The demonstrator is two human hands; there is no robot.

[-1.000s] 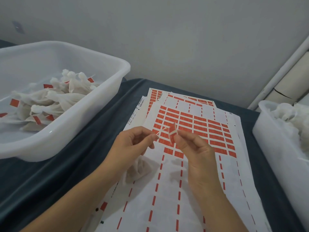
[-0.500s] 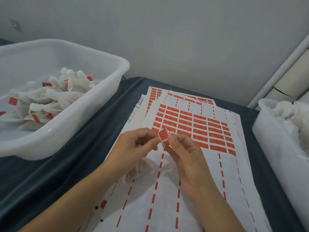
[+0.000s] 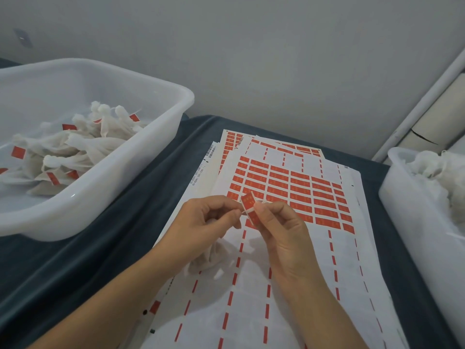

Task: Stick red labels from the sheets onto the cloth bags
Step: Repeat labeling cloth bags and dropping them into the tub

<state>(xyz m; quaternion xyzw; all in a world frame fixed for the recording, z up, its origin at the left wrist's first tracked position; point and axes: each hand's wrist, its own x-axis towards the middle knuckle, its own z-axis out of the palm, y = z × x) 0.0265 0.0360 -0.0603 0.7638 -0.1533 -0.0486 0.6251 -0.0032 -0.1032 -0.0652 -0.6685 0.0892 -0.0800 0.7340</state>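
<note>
Red label point(image 3: 249, 203), small rectangle with faint print, folded over a thin white string point(image 3: 247, 211) above the label sheets point(image 3: 289, 187). My left hand point(image 3: 205, 222) and right hand point(image 3: 281, 230) meet fingertip to fingertip, both pinching the label and string between them. The cloth bag point(image 3: 208, 258) hangs crumpled under my left hand, resting on the sheets.

A small packing workroom: plastic tubs point(image 3: 161, 137) of cloth bags point(image 3: 83, 147) flank label sheets point(image 3: 289, 285) on a cloth-covered surface point(image 3: 88, 248) against a bare wall point(image 3: 251, 59).
</note>
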